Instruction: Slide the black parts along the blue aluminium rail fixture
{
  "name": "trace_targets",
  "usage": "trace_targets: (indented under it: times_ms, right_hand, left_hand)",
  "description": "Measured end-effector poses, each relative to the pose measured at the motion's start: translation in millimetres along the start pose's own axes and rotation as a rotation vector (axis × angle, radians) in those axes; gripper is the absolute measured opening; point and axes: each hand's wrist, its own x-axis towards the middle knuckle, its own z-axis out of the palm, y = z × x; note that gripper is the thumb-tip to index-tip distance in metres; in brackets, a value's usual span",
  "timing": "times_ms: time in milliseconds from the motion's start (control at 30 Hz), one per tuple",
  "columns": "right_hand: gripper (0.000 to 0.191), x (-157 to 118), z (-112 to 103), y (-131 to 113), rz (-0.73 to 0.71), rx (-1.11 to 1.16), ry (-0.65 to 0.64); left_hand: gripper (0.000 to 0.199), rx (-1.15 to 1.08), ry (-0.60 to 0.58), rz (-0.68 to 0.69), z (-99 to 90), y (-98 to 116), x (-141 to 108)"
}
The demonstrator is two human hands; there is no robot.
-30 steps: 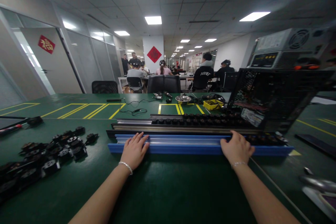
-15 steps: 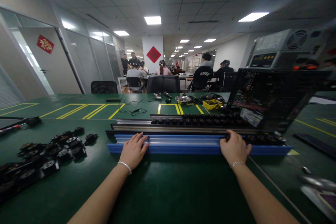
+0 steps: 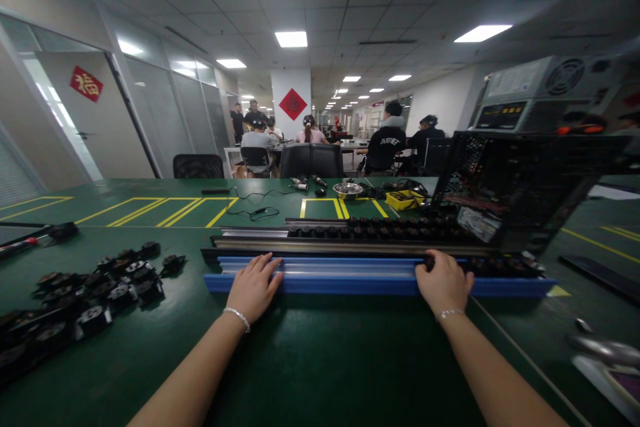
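L hand (image 3: 253, 287) spread on blue rail (image 3: 350, 285) lying on table (image 3: 350, 360), R hand (image 3: 443, 283) at blk part (image 3: 429, 261) in its channel, can't tell if pinching; could jam if pushed crooked.

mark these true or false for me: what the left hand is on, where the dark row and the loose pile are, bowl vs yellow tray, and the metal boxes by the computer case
1. The left hand's grip is on the blue rail. True.
2. The dark row of parts in the blue rail sits at its left end. False: it shows at the right end.
3. The loose pile of black parts lies to the left of the left hand. True.
4. The yellow tray stands to the left of the metal bowl. False: it is to the right.
5. The metal boxes are stacked underneath the black computer case. False: they are on top of it.
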Motion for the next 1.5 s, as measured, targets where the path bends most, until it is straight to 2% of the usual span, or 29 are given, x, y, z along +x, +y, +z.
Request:
trace_targets:
  times_ms: [267, 667, 1500]
  right_hand:
    - [0.034, -0.8, 1.0, -0.5, -0.038, 0.013, -0.006]
    - [0.037, -2.3, -1.4, -3.2, 0.011, -0.019, -0.069]
    - [0.034, -6.7, -4.5, -12.9, -0.04, 0.007, -0.116]
  left_hand:
    - [0.047, -0.011, -0.01, -0.001, 0.8, -1.8, 1.6]
    - [0.047, -0.034, -0.007, -0.004, 1.2, -2.8, 1.3]
    - [0.045, -0.018, -0.006, -0.01, -2.1, 0.2, 1.0]
